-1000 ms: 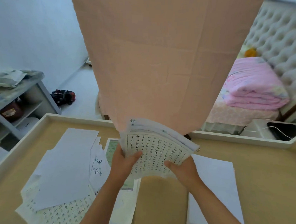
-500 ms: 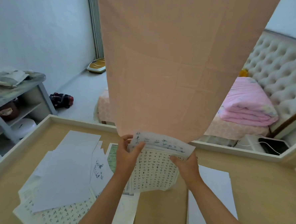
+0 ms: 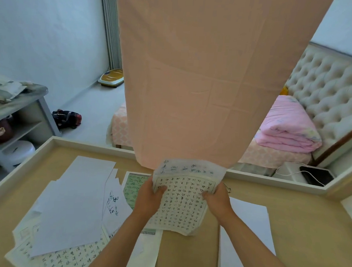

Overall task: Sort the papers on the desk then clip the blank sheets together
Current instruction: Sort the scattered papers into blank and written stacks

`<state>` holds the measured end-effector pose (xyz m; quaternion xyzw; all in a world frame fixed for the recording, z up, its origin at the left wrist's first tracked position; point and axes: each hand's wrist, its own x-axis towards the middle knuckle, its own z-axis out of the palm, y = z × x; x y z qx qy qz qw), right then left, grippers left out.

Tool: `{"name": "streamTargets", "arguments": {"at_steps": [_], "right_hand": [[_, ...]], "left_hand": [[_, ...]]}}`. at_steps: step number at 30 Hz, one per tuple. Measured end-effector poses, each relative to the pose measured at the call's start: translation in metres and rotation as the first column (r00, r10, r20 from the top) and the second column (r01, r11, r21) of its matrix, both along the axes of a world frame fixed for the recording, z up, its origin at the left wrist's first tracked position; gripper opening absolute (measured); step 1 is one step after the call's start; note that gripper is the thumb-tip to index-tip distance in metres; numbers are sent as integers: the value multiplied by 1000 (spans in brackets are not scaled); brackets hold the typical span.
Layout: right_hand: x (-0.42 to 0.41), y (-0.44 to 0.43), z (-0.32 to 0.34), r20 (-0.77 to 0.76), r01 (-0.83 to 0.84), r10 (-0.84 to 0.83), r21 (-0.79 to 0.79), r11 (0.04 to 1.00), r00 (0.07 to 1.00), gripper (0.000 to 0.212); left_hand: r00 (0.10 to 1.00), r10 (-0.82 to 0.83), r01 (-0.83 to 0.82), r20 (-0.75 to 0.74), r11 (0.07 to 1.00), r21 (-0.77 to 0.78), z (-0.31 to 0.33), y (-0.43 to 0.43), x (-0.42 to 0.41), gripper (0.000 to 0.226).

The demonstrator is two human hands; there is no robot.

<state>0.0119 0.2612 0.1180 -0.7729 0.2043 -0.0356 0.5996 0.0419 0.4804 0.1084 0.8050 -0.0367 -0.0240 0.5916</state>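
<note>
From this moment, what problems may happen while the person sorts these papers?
1. The left hand and right hand hold the thin written sheets only by their edges; the lower end curls, so they may crease or slip.
2. The left pile mixes blank and written pages, so a written page might end up in the blank stack.
3. The small metal clip lies almost hidden behind the right hand and could get covered.

Two hands: left hand (image 3: 149, 197), right hand (image 3: 216, 199). One written bundle (image 3: 182, 204) held at 12 o'clock. One blank stack (image 3: 247, 226) at 3 o'clock. One mixed pile (image 3: 71, 205) at 9 o'clock, sheet count unclear. One clip (image 3: 227, 188).
</note>
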Motion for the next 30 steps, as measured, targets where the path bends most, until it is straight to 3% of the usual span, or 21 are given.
{"name": "streamTargets", "arguments": {"at_steps": [2, 3, 5, 6, 8, 10, 11, 14, 18, 19, 21, 23, 24, 26, 30], "right_hand": [[1, -3, 14, 154, 109, -98, -65, 992, 983, 80], [3, -5, 22, 276, 161, -102, -198, 967, 956, 91], [7, -11, 41, 457, 193, 74, -510, 838, 886, 98], [9, -11, 53, 434, 124, 193, -604, 787, 880, 92], [12, -6, 76, 217, -136, 363, -663, 736, 906, 70], [15, -1, 81, -14, -293, 369, -636, 714, 929, 49], [17, -1, 79, -43, -290, 330, -593, 751, 943, 41], [20, -9, 67, 0, -188, 202, -361, 913, 979, 24], [13, -33, 59, -36, -109, 106, -92, 990, 994, 23], [10, -39, 57, -56, -89, 87, -44, 995, 995, 25], [4, -49, 52, -77, -64, 67, 36, 997, 995, 28], [-1, -55, 44, -62, -34, 42, 122, 992, 997, 32], [-3, -56, 40, -48, -19, 27, 168, 986, 999, 33], [-7, -54, 30, 3, 5, -6, 238, 971, 1000, 33], [-14, -37, 8, 46, -4, -11, 310, 951, 999, 36]], "left_hand": [[994, -41, 27, 104, 990, 136, 10, 4, 10, 31], [984, -79, 42, 162, 975, 216, 16, 4, 15, 27], [948, -179, 76, 262, 929, 361, 31, 2, 22, 14], [927, -226, 82, 300, 901, 427, 39, -2, 24, 11], [889, -309, 83, 338, 835, 544, 55, -10, 27, 9], [862, -378, 95, 338, 776, 623, 66, -16, 31, 9], [858, -404, 112, 317, 749, 653, 71, -18, 33, 12], [858, -467, 221, 214, 712, 666, 74, -12, 40, 22], [901, -431, 309, -55, 545, 780, 63, 32, 57, 37], [915, -386, 333, -120, 550, 766, 60, 46, 61, 37], [935, -292, 352, -201, 687, 636, 53, 72, 65, 31], [955, -181, 252, -237, 914, 317, 43, 90, 65, 24], [960, -121, 150, -251, 983, 102, 36, 95, 62, 27], [957, -49, -23, -285, 969, -244, 23, 94, 50, 33], [953, 11, -126, -304, 924, -360, -2, 71, 23, 38]]}}
